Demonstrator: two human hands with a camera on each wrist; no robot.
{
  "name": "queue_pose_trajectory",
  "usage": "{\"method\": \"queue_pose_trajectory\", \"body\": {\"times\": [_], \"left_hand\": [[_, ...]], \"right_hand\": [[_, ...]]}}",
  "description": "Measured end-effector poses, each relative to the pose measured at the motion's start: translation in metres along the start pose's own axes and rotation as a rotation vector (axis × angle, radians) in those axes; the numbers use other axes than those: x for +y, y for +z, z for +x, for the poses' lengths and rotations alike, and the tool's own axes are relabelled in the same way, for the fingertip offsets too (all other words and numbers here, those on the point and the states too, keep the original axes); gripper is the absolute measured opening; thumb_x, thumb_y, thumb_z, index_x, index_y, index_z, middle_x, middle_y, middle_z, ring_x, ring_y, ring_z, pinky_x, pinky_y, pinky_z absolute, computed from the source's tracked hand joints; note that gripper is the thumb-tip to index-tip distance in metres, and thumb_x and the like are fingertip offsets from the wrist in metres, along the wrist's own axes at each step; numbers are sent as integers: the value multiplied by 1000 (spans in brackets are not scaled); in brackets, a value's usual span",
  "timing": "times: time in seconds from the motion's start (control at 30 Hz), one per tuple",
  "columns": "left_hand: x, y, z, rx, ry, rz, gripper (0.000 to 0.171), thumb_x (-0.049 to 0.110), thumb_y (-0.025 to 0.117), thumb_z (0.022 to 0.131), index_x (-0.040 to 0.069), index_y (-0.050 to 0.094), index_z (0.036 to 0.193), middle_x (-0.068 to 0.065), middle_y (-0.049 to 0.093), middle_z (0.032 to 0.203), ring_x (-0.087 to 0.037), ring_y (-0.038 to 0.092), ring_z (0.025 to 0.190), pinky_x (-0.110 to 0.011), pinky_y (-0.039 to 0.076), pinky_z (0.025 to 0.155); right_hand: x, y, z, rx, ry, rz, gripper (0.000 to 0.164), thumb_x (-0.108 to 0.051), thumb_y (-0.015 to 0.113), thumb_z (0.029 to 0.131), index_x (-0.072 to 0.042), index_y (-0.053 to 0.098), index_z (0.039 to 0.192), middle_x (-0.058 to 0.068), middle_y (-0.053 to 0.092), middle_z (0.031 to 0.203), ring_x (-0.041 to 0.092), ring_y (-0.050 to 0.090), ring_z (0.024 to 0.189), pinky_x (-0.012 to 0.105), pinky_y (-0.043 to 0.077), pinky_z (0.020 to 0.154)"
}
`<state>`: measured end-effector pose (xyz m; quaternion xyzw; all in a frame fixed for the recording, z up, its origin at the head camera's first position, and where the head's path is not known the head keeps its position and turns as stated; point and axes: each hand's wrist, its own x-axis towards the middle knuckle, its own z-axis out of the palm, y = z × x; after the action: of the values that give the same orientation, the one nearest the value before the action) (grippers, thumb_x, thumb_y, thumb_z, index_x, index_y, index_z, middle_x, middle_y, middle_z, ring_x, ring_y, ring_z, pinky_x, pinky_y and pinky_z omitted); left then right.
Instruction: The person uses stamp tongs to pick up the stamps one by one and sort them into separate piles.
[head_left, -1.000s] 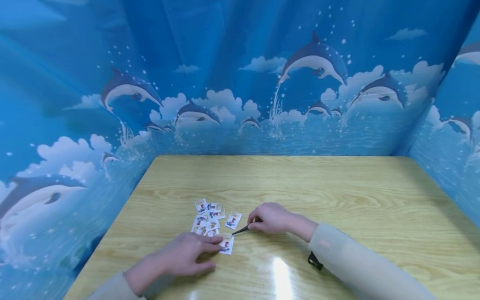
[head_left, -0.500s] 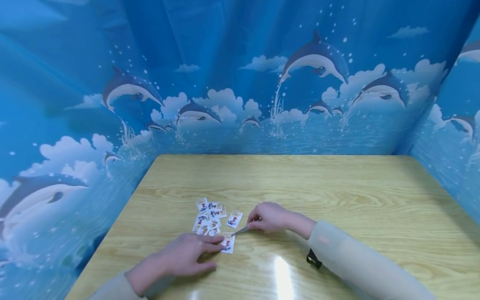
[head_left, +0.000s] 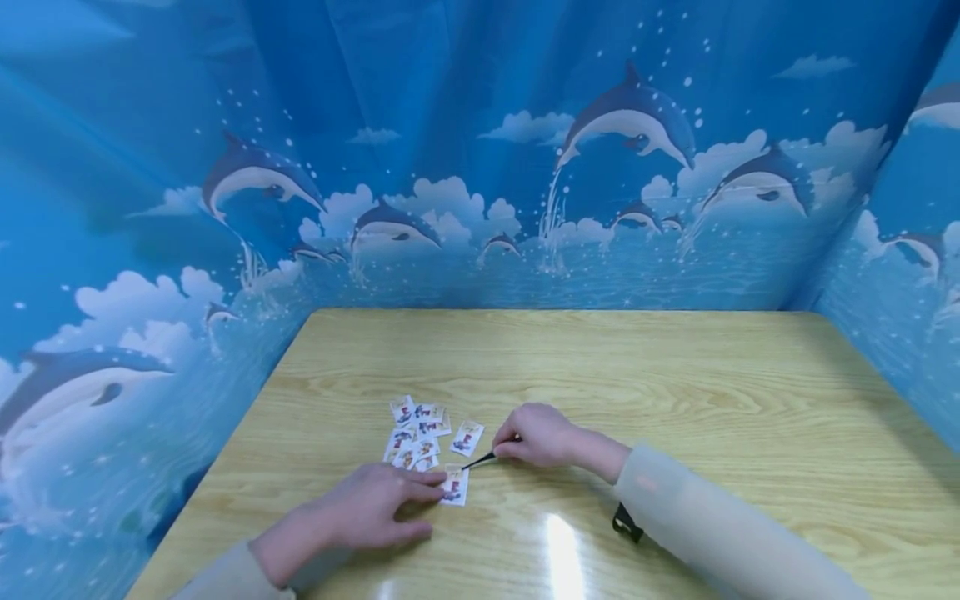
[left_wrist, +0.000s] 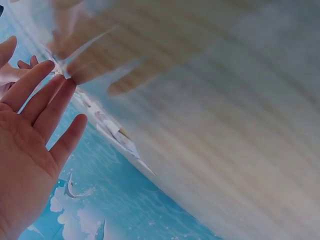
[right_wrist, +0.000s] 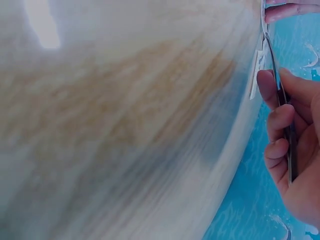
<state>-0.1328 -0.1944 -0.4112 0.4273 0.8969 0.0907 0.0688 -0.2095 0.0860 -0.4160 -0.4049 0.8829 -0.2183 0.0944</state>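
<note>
My right hand (head_left: 542,435) pinches slim dark tweezers (head_left: 480,460), whose tip reaches the top edge of a small white printed card (head_left: 454,490). In the right wrist view, the fingers curl round the dark tweezers' body (right_wrist: 292,155), and the thin end points at the other hand. Fingertips of my left hand (head_left: 378,508) rest on the left side of that card, with the fingers straight and the thumb apart. The left wrist view shows the open palm (left_wrist: 30,150) over the glossy tabletop.
A loose pile of similar printed cards (head_left: 416,433) lies just beyond the left hand. One separate card (head_left: 467,438) sits right of the pile, near the tweezers. The wood-grain table (head_left: 675,383) meets a blue dolphin-printed curtain (head_left: 465,150) behind and at the sides.
Both hands stay almost in place. The tweezers looked greyish half a second ago and look dark now, with their tip still at the card's top edge.
</note>
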Motion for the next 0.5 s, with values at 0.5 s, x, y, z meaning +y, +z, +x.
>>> {"method": "queue_pose_trajectory", "body": {"times": [0.5], "left_hand": [[-14, -18, 32, 23, -15, -53, 52, 39, 65, 92, 11, 58, 134, -1, 52, 140, -21, 54, 124, -42, 43, 103]], "right_hand": [[18, -43, -33, 42, 19, 45, 18, -18, 61, 97, -11, 76, 89, -11, 61, 62, -1, 50, 53, 24, 45, 59]]}}
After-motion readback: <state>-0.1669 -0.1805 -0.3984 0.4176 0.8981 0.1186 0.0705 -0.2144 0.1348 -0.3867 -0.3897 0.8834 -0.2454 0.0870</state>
